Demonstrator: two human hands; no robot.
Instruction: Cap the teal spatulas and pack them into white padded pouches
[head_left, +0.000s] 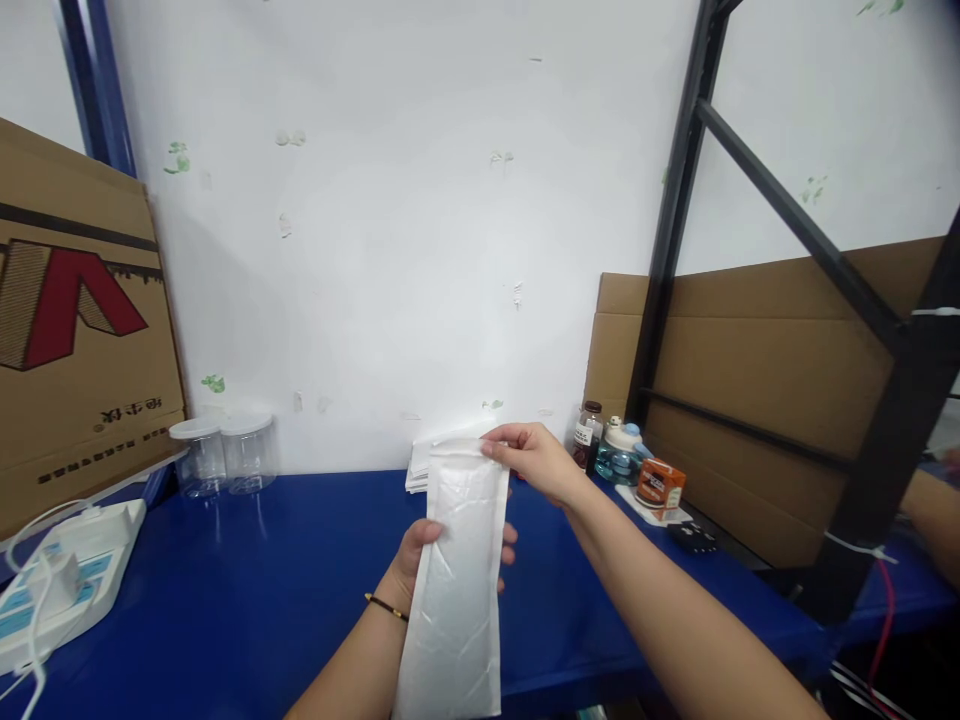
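Observation:
A long white padded envelope (457,590) stands upright in front of me over the blue table (247,580). My left hand (412,565) grips it from behind at its middle, with fingertips showing past its right edge. My right hand (529,458) pinches the envelope's top right corner. Behind the envelope, a stack of more white envelopes (431,460) lies against the white wall.
Two clear plastic jars (223,455) stand at the back left by a cardboard box (75,320). A white power strip with cables (60,580) lies at the left. Small bottles (607,450) and an orange box (660,483) sit right, by a black rack frame (877,330). Another person's arm (934,515) shows far right.

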